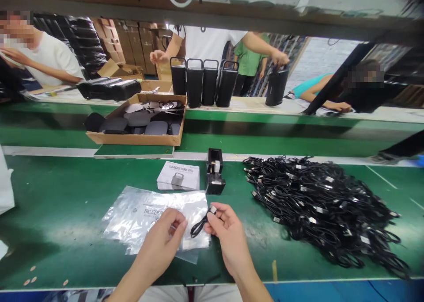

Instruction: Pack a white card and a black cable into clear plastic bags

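My right hand [228,231] pinches a small coiled black cable [200,223] by its plug end, just above the green table. My left hand [167,235] rests on a stack of clear plastic bags [139,213], fingers closed on the edge of the top bag beside the cable. A booklet is faintly visible inside the bag. Both hands are close together at the table's front middle.
A large heap of black cables [321,204] lies at right. A stack of white booklets [179,176] and a black tape dispenser [214,171] stand behind the bags. A cardboard box of dark discs [139,123] and black speakers [205,83] sit beyond, where other people work.
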Available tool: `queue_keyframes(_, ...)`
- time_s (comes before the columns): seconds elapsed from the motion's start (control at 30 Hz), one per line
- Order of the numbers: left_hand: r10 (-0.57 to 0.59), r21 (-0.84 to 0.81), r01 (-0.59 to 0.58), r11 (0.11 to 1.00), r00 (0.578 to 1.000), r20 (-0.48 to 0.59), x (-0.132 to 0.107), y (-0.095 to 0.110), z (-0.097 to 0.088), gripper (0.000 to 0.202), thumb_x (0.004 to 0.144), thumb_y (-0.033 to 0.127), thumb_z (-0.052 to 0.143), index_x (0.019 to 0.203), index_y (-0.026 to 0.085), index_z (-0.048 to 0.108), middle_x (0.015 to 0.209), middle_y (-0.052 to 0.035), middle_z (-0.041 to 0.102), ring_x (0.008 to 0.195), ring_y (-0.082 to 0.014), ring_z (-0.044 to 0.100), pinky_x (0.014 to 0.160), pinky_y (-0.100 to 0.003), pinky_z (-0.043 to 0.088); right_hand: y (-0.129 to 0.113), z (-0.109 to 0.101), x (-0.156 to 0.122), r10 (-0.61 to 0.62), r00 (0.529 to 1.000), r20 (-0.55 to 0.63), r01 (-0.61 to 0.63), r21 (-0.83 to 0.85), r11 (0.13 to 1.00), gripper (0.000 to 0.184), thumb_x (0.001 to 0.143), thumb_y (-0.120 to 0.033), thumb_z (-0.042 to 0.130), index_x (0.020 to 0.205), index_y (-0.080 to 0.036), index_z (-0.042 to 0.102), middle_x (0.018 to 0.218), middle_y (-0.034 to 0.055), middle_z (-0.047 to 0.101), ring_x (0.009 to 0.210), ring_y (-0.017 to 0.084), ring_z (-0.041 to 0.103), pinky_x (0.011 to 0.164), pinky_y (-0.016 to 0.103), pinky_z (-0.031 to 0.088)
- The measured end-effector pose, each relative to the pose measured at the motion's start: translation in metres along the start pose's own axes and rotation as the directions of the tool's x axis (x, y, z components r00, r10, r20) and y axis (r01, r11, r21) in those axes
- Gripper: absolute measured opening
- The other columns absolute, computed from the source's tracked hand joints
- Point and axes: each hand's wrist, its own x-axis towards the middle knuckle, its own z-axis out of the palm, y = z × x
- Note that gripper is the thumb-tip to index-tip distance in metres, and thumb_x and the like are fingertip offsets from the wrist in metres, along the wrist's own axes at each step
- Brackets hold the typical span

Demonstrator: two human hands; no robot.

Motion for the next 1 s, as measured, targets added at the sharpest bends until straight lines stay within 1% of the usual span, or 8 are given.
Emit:
queue_keyframes(0.23, 0.01, -0.024, -0.01, 1.0, 1.0, -0.007, -0.002, 0.0, 0.003, 0.017, 0.087, 0.033, 0.037, 0.084, 0.022, 0.049, 0.095, -0.0042, 0.052, 0.086, -0.0175, 0.052, 0.071, -0.028, 0.044, -0.002, 0.0, 0.001, 0.007, 0.996, -0.088, -0.009, -0.027, 1.0, 0.032, 0.065, -0.039, 0.071, 0.073, -0.014, 0.053, 0.059, -0.0036, 0.059, 0.054, 0.009, 0.061, 0.055, 0.019, 0.05)
queue_keyframes(0.4, 0.025, -0.049, -0.029, 0.998, 0.997, -0.069, -0.004, -0.001, 0.002, 0.018, 0.086, 0.035, 0.038, 0.08, 0.022, 0.05, 0.103, -0.0057, 0.049, 0.097, -0.0191, 0.049, 0.077, -0.029, 0.044, -0.006, -0.003, -0.001, 0.149, 0.989, 0.009, -0.149, 0.065, 0.987, 0.033, 0.061, -0.038, 0.073, 0.073, -0.013, 0.054, 0.063, -0.0007, 0.064, 0.068, 0.012, 0.065, 0.066, 0.02, 0.05)
queue_keyframes(0.5, 0.016, -0.096, -0.03, 0.995, 0.99, -0.14, -0.004, -0.001, -0.001, 0.019, 0.085, 0.037, 0.04, 0.079, 0.022, 0.051, 0.109, -0.0062, 0.046, 0.102, -0.02, 0.047, 0.081, -0.031, 0.044, -0.004, -0.001, -0.004, 0.127, 0.992, 0.015, -0.125, -0.102, 0.987, 0.034, 0.062, -0.04, 0.072, 0.072, -0.013, 0.054, 0.059, 0.0005, 0.063, 0.058, 0.013, 0.063, 0.052, 0.019, 0.048)
queue_keyframes(0.6, -0.016, -0.113, -0.004, 0.994, 0.984, -0.178, -0.004, 0.001, -0.005, 0.021, 0.084, 0.038, 0.043, 0.079, 0.021, 0.054, 0.113, -0.0074, 0.044, 0.102, -0.0211, 0.048, 0.08, -0.032, 0.045, -0.001, 0.0, -0.007, -0.014, 1.0, 0.019, 0.02, -0.325, 0.945, 0.029, 0.068, -0.04, 0.066, 0.07, -0.014, 0.053, 0.054, -0.0021, 0.059, 0.04, 0.008, 0.053, 0.039, 0.017, 0.037)
queue_keyframes(0.77, 0.005, -0.045, -0.016, 0.999, 0.975, -0.222, -0.007, 0.009, -0.007, 0.021, 0.082, 0.038, 0.045, 0.075, 0.021, 0.056, 0.111, -0.0083, 0.047, 0.107, -0.024, 0.046, 0.083, -0.036, 0.043, -0.004, 0.008, -0.012, -0.073, 0.979, 0.188, 0.17, -0.575, 0.801, 0.018, 0.075, -0.035, 0.059, 0.072, -0.018, 0.061, 0.04, -0.0072, 0.045, 0.03, 0.008, 0.042, 0.034, 0.018, 0.031)
queue_keyframes(0.83, 0.02, -0.024, -0.026, 0.999, 0.97, -0.243, -0.009, 0.013, -0.007, 0.022, 0.082, 0.039, 0.045, 0.074, 0.022, 0.057, 0.109, -0.0081, 0.048, 0.108, -0.0252, 0.046, 0.085, -0.039, 0.042, -0.011, 0.016, -0.012, -0.201, 0.927, 0.318, 0.367, -0.651, 0.665, 0.011, 0.077, -0.028, 0.057, 0.074, -0.019, 0.064, 0.054, -0.0011, 0.059, 0.049, 0.013, 0.056, 0.048, 0.021, 0.041)
queue_keyframes(0.9, 0.047, -0.002, -0.049, 0.999, 0.964, -0.262, -0.011, 0.018, -0.008, 0.022, 0.08, 0.039, 0.046, 0.073, 0.022, 0.058, 0.107, -0.0077, 0.05, 0.109, -0.0259, 0.044, 0.089, -0.041, 0.039, -0.02, 0.024, -0.011, -0.277, 0.811, 0.515, 0.583, -0.671, 0.459, 0.015, 0.081, -0.019, 0.05, 0.078, -0.021, 0.065, 0.078, 0.0038, 0.067, 0.071, 0.016, 0.061, 0.063, 0.023, 0.043)
queue_keyframes(1.0, 0.068, 0.007, -0.069, 0.998, 0.954, -0.291, -0.012, 0.023, -0.016, 0.021, 0.08, 0.039, 0.047, 0.072, 0.023, 0.058, 0.108, -0.0077, 0.05, 0.11, -0.0263, 0.042, 0.093, -0.044, 0.033, -0.037, 0.034, -0.009, -0.153, 0.613, 0.775, 0.784, -0.575, 0.233, 0.025, 0.08, -0.011, 0.042, 0.081, -0.021, 0.064, 0.081, 0.0025, 0.066, 0.07, 0.015, 0.058, 0.061, 0.021, 0.041)
